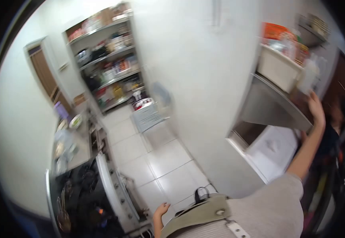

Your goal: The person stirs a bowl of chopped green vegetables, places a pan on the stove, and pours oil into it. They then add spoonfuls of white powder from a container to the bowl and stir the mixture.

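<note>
My right hand (316, 109) is raised on the right, fingers pointing up and blurred, with nothing clearly held. It is just below a translucent plastic item (309, 75) beside a cream box (279, 68); whether they touch is unclear. Beneath the box, a grey panel (273, 105) slants over a white surface (271, 152). Low in the middle, my left hand (162, 208) hangs close to my body, right of the stove (87, 194). Its fingers look loosely curled, but blur hides their exact pose, and no object shows in it.
Another person in dark clothing (329, 141) stands at the far right. A grey chair (147, 118) stands on the tiled floor (152, 162) near loaded shelves (107, 53). Along the left wall runs a counter (83, 144) with a bowl (76, 121) and plastic bags (64, 144).
</note>
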`<state>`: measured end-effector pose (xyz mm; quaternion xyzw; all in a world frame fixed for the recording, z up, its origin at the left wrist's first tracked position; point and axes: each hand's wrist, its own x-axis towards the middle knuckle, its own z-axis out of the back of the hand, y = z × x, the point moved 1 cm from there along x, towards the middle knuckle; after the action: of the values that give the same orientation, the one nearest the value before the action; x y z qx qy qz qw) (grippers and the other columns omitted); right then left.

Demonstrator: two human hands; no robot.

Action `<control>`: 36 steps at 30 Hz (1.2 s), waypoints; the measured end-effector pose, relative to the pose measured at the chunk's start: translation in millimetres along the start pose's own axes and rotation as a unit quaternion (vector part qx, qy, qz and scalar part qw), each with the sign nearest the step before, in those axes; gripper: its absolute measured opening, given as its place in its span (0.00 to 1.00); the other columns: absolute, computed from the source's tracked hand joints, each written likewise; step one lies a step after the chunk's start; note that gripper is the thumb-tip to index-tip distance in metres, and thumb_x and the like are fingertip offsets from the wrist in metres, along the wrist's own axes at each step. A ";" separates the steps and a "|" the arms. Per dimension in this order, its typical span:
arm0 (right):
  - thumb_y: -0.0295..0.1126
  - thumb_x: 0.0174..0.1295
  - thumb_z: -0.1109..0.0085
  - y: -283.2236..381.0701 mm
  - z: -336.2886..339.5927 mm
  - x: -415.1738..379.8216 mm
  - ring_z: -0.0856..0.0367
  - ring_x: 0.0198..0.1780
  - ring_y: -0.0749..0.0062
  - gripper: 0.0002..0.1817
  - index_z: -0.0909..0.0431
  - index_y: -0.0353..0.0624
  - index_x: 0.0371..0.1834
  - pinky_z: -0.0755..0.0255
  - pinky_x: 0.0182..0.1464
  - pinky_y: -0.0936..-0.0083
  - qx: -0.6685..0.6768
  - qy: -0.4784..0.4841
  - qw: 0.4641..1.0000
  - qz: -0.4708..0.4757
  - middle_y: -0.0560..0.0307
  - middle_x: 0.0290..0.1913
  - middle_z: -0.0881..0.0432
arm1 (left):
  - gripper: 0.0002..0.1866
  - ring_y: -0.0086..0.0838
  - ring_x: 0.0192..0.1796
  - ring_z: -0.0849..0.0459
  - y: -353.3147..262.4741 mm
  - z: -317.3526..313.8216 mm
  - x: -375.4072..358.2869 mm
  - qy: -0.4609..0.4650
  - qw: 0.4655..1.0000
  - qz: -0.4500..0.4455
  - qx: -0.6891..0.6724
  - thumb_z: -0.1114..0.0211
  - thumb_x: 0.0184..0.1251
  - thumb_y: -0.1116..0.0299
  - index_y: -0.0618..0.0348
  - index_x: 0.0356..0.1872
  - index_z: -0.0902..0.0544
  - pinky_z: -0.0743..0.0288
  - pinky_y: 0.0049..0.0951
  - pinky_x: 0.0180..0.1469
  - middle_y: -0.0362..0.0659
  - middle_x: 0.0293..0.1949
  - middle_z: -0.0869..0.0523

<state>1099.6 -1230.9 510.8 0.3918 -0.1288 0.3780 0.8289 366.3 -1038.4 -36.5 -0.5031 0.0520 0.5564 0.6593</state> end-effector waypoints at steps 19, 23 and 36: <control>0.49 0.61 0.44 -75.7 53.1 100.9 0.30 0.54 0.67 0.27 0.32 0.43 0.58 0.39 0.57 0.67 0.310 -0.044 0.934 -0.173 0.57 0.51 0.27 | 0.35 0.48 0.57 0.24 -103.2 -61.1 37.7 0.056 0.996 -0.060 -0.036 0.45 0.62 0.45 0.62 0.62 0.32 0.31 0.38 0.59 0.58 0.53 0.22; 0.41 0.63 0.45 -107.7 42.2 108.4 0.31 0.35 0.81 0.10 0.23 0.49 0.39 0.40 0.40 0.78 0.429 -0.109 0.896 -0.036 0.70 0.30 0.29 | 0.34 0.47 0.57 0.24 -61.7 -74.7 40.1 0.035 0.995 -0.076 -0.049 0.46 0.63 0.45 0.62 0.61 0.31 0.32 0.37 0.59 0.58 0.54 0.22; 0.36 0.68 0.50 98.7 97.8 -76.1 0.30 0.29 0.59 0.14 0.23 0.36 0.44 0.35 0.37 0.63 0.145 -0.491 0.845 0.153 0.50 0.38 0.23 | 0.30 0.43 0.51 0.21 -19.7 -81.4 -80.4 0.221 0.932 0.197 -0.209 0.41 0.54 0.46 0.58 0.52 0.21 0.27 0.42 0.51 0.50 0.52 0.19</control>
<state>984.0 -1303.7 591.0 0.6169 -0.5217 0.2726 0.5225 391.6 -1149.3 -13.9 -0.7196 0.1768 0.5479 0.3883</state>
